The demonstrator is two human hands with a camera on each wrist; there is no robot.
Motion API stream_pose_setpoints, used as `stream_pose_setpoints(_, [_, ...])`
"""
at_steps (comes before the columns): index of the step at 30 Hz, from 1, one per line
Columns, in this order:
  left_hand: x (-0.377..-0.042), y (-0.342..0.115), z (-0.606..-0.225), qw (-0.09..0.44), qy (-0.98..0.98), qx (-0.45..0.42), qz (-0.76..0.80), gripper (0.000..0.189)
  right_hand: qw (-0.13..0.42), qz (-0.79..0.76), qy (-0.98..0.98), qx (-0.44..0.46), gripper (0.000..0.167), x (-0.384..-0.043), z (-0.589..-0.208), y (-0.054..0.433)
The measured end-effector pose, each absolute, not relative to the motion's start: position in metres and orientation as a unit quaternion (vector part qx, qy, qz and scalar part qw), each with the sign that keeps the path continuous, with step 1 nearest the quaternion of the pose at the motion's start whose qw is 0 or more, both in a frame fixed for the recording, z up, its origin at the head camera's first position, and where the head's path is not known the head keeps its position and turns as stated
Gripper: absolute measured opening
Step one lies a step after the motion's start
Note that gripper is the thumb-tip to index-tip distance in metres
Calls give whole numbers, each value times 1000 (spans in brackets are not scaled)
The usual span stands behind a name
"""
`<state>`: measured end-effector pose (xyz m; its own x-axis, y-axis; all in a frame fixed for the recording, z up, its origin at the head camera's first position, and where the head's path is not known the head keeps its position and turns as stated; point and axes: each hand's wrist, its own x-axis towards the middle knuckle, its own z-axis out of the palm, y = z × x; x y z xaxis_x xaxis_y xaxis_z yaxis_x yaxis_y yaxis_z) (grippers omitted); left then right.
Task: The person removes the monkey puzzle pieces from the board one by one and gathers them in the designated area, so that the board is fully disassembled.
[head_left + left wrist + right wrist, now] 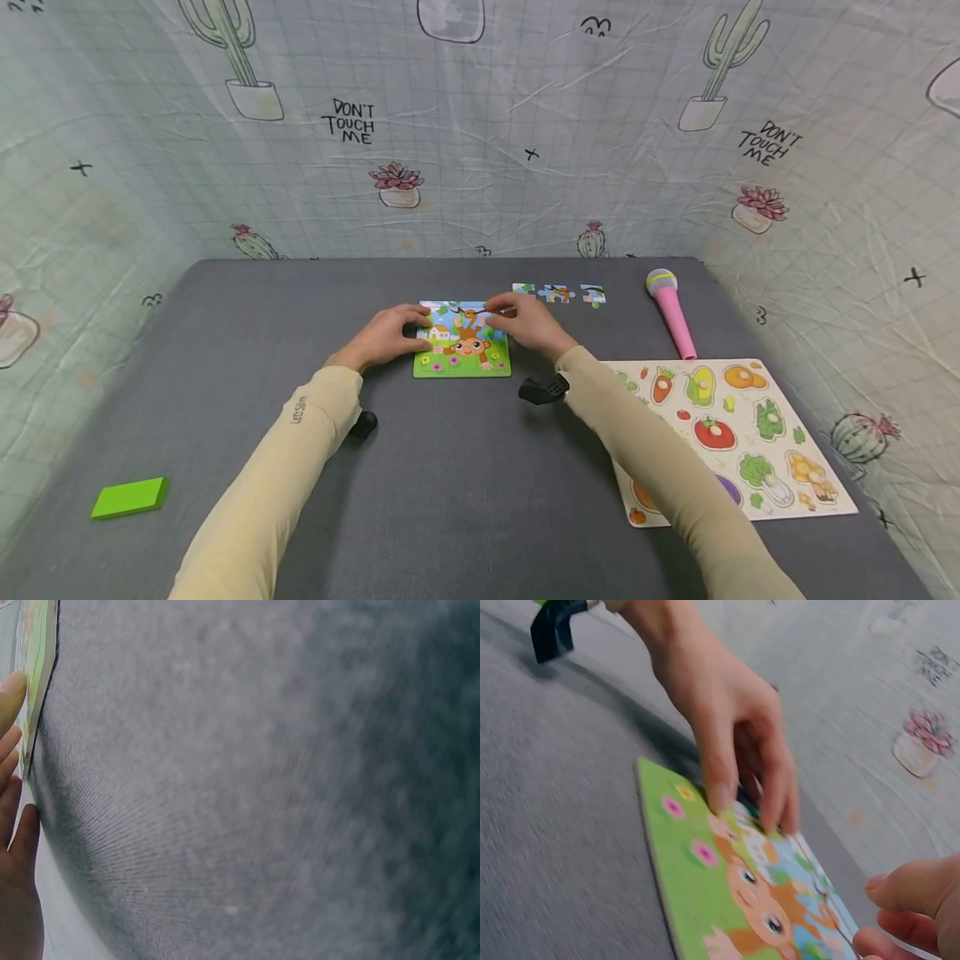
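A jigsaw puzzle [457, 362] with a monkey picture and a green lower border lies flat on the grey table. My left hand [382, 335] rests at its left side, thumb and fingertips spread along that edge and touching it. In the right wrist view the left hand [724, 697] has its fingertips down on the puzzle [676, 847]. Over the upper right part of the picture is my right hand [528, 321], its thumb and fingers slightly bent. No piece shows between them. Three loose puzzle pieces [557, 293] lie just behind the puzzle, to the right.
A pink toy microphone [677, 318] lies at the back right. In front of it, a vegetable puzzle board [731, 400] sits partly under my right forearm. A green block [131, 498] lies at the front left. A patterned cloth [480, 167] hangs behind the table.
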<state>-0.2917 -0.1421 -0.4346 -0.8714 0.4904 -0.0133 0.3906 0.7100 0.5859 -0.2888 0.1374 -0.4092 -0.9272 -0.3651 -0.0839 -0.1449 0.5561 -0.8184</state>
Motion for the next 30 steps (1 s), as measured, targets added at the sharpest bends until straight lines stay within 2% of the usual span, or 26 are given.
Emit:
stream_pose_setpoints(8, [-289, -141, -437, 74, 917, 240, 310, 45, 150, -440, 871, -159, 37, -281, -418, 117])
stream_pose_setpoints(18, [-291, -143, -436, 88, 917, 229, 315, 47, 127, -417, 889, -144, 34, -282, -421, 107])
stream_pose_setpoints(30, [-291, -145, -437, 92, 914, 226, 323, 46, 139, -417, 884, -161, 39, -285, -429, 103])
